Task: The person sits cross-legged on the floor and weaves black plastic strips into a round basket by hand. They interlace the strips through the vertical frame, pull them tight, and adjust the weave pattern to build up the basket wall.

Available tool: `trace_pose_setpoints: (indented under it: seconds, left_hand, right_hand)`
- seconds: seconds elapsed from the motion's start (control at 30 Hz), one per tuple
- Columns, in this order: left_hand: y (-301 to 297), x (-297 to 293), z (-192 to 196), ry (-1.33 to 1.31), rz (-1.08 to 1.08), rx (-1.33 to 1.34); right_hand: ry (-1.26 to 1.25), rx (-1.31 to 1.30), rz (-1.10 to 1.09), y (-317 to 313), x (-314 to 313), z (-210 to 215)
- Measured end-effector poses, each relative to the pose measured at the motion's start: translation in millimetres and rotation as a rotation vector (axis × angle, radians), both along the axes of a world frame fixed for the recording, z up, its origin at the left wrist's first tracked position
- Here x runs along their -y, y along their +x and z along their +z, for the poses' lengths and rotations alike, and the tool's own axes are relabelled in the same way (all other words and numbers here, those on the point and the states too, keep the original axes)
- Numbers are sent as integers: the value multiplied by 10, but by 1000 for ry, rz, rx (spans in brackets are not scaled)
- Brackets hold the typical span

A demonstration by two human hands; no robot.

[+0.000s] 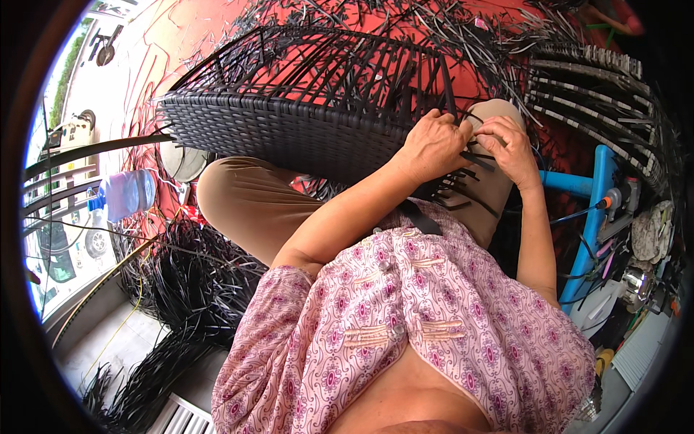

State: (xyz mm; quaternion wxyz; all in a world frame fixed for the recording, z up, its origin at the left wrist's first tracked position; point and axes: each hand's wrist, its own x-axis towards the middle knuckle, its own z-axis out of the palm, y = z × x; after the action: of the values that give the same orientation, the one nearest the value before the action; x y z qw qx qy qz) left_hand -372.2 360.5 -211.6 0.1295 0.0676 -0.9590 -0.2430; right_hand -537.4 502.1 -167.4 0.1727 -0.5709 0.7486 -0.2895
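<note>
A black woven basketwork piece (282,130) leans across my lap, its lower side tightly woven and its upper side a fan of loose black strips (340,69). At its right end my left hand (437,145) is closed, with thumb and fingers pinching a black strip at the woven edge. My right hand (510,148) meets it there, its fingertips also pressed together on the strip. The exact grip is partly hidden by the fingers. Short cut strip ends (470,192) stick out below my hands, over my right trouser leg.
Black strips lie strewn over the red floor (202,29), with a big heap (195,275) at my left. A water bottle (130,195) is beyond it. At right stand a blue frame (596,210), stacked woven pieces (593,108) and tools (636,282).
</note>
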Motion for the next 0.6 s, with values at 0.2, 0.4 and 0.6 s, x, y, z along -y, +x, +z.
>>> trace_pose_setpoints:
  seconds: [0.2,0.4,0.6]
  left_hand:
    - [-103,134,87,-19,-39,-46]
    - [323,608,259,19,56,-267]
    - [711,1316,136,227,81,20]
  right_hand:
    - [55,17,7,-56,-81,-26]
    - [32,-2,18,65,-137,77]
    - [-123,-291,45,135,-132,2]
